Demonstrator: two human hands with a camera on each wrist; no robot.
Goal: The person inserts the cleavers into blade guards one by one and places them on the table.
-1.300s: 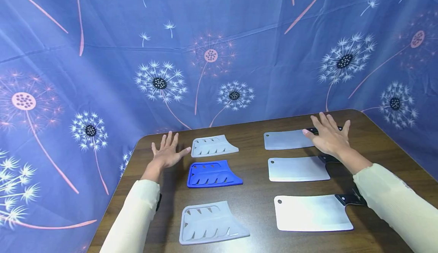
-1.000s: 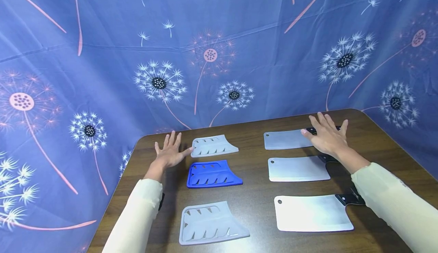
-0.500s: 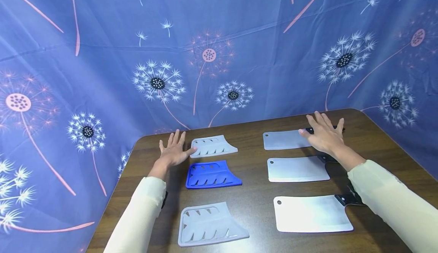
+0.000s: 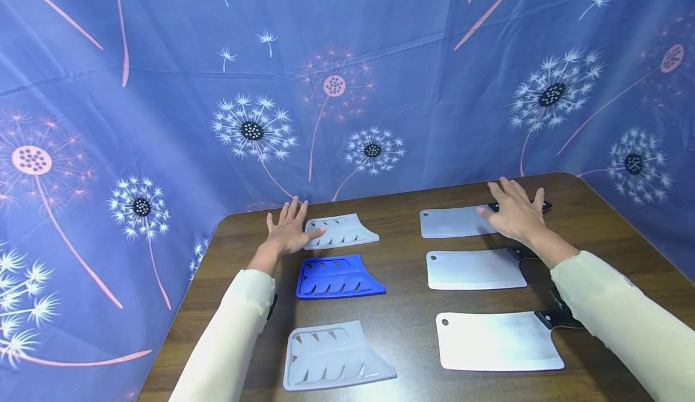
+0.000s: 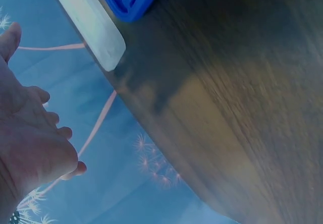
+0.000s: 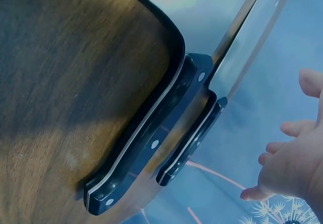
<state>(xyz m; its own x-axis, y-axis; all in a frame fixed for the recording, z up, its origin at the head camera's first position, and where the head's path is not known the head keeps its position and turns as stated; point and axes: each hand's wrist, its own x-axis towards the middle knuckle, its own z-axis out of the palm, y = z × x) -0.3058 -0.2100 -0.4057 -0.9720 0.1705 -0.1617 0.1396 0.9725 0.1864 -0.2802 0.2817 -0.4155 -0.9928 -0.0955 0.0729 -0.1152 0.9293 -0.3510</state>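
Observation:
My left hand [image 4: 286, 233] hovers with spread fingers at the left end of the far white blade guard [image 4: 347, 231], its thumb overlapping the guard in the head view. Nothing is in its grasp. Over the far cleaver [image 4: 450, 223] is my right hand [image 4: 516, 213], fingers spread, covering part of the black handle. In the right wrist view that palm stands apart from the far cleaver's handle [image 6: 194, 143]. A blue blade guard [image 4: 339, 278] and a larger whitish one [image 4: 336, 357] lie nearer. Opposite them lie a middle cleaver [image 4: 472, 269] and a near cleaver [image 4: 496, 343].
Everything lies flat on a dark wooden table [image 4: 407, 305] with rounded far corners. A blue curtain [image 4: 434, 118] with dandelion print hangs behind it and along its sides. Guards form a column on the left, cleavers one on the right, blades pointing left.
My left hand has moved right and slightly away from me, its thumb coming over the far white guard. My right hand has shifted slightly left. Guards and cleavers lie as before.

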